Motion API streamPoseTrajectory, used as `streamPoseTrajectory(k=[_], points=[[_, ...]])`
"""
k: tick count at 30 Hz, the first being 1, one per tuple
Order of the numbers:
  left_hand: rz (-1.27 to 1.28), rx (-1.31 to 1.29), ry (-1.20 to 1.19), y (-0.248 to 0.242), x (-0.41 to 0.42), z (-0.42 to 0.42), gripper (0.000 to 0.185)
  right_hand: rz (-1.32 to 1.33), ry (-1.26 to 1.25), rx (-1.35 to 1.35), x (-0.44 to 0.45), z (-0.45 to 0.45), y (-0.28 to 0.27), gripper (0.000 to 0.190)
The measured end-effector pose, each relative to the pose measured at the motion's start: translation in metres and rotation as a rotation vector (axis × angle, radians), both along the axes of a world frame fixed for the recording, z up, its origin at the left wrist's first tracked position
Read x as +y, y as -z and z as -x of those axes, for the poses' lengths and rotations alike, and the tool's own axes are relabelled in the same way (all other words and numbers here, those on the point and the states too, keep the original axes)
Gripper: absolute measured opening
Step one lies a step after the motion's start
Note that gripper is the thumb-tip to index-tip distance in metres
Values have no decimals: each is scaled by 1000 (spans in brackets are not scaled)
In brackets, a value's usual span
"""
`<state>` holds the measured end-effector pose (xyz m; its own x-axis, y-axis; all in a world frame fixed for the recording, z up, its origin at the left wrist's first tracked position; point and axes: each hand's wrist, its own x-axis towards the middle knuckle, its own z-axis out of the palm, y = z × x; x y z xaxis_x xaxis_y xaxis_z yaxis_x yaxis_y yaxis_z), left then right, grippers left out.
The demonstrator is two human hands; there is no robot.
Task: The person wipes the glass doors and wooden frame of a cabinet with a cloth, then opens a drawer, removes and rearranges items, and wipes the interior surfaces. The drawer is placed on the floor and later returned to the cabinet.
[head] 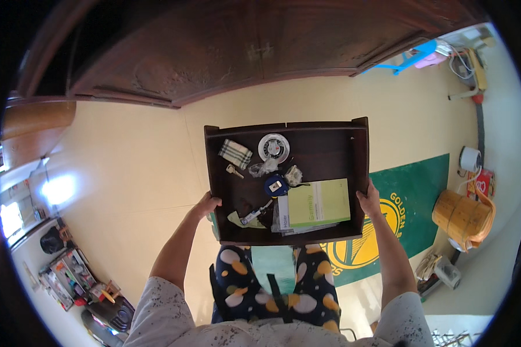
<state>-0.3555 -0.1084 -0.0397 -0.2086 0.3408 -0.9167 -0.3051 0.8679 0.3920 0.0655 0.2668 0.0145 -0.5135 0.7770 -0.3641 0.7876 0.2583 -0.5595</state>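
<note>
A dark wooden drawer (321,160) is held up in front of me. My left hand (206,204) grips its left wall, thumb over the rim, and my right hand (369,199) grips the right wall. Inside, a notebook with a green cover (319,203) lies on papers and plastic sleeves at the lower right. A blue tape measure (275,185) sits near the middle, beside crumpled clear plastic (264,167). Towards the far side are a round white and silver object (274,148), a folded checked cloth (235,153) and a key (234,171). A white pen-like tool (255,213) rests at the lower left.
A carved dark wooden cabinet (243,52) stands ahead. Under my right arm lies a green mat with a yellow emblem (421,182). Along the right wall are a wooden bucket (462,215) and a blue stool (410,58). A cluttered shelf (69,277) stands at the lower left.
</note>
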Motion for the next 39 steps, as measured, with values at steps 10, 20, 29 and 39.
streamPoseTrajectory(k=[10,20,29,39], points=[[122,66,-129,43,-9,-33,39,132,-138,-83,32,13,103,55],[-1,187,-393,51,-12,-82,42,98,-289,-51,61,35,144,46],[131,293,-228,75,-28,-104,42,172,-226,-92,71,44,148,53],[158,388,-134,48,-13,-116,51,78,-246,-117,73,48,155,47]])
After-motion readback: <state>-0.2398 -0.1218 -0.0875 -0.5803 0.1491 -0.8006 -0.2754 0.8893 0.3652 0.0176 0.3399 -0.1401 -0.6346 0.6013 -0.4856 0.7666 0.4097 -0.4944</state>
